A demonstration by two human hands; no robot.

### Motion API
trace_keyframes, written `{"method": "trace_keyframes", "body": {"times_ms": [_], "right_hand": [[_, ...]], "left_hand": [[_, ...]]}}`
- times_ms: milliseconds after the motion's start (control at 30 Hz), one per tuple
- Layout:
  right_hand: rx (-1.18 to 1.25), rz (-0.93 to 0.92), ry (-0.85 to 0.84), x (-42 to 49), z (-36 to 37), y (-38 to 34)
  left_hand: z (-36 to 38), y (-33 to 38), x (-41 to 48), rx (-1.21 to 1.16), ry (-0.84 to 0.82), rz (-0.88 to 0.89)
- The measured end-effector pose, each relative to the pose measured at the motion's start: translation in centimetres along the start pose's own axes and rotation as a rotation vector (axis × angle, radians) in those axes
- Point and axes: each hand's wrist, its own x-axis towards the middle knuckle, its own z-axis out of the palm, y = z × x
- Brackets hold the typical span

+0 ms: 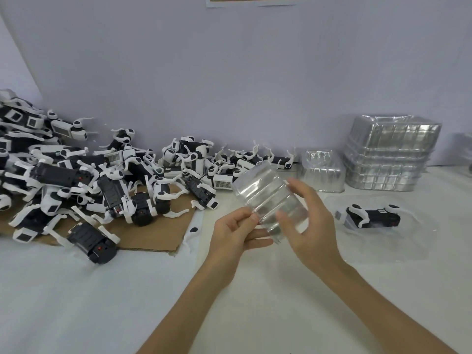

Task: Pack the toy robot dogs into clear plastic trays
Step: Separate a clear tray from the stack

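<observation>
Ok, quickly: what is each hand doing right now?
Left hand: pinches the clear plastic tray at its edge.
Right hand: holds the same tray.

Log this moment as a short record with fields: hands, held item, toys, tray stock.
left hand: pinches the near edge of the clear ribbed plastic tray
right hand: grips the same tray from the right
held tray: empty, lifted off the white table
loose toys: heap of black-and-white toy robot dogs at left, partly on a brown cardboard sheet
packed toy: single toy dog lying in what looks like a clear shallow tray at right
tray stock: stacked clear trays by the wall, far right
</observation>
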Motion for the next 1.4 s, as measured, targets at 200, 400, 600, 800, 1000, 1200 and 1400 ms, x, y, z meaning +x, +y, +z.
{"method": "trace_keyframes", "body": {"times_ms": [200,400,600,800,1000,1200,1400], "right_hand": [[-0.124,-0.089,-0.136,-0.1,0.1,-0.1],[-0.203,-0.156,-0.125,0.3,-0.2,0.2],[0.066,-0.041,-0.105,0.4,-0.2,0.3],[0.3,0.651,0.122,0.7,0.1,2.5],[0.23,0.934,0.136,1.1,-1.0,5.3],[0.189,0.98,0.319,3.2,-6.2,8.9],[-0.221,0.977,0.534,1.2,-13.9,12.8]], "left_hand": [[-0.3,-0.6,0.1,0.034,0.024,0.012],[-0.8,-0.8,0.1,0.11,0.004,-0.005],[-0.7,-0.8,0.3,0.214,0.056,0.041],[-1.8,-0.7,0.5,0.077,0.188,-0.017],[-2.0,-0.8,0.7,0.082,0.193,-0.016],[-1.5,-1.0,0.6,0.146,0.142,-0.009],[-1.4,-1.0,0.6,0.159,0.121,-0.028]]}}
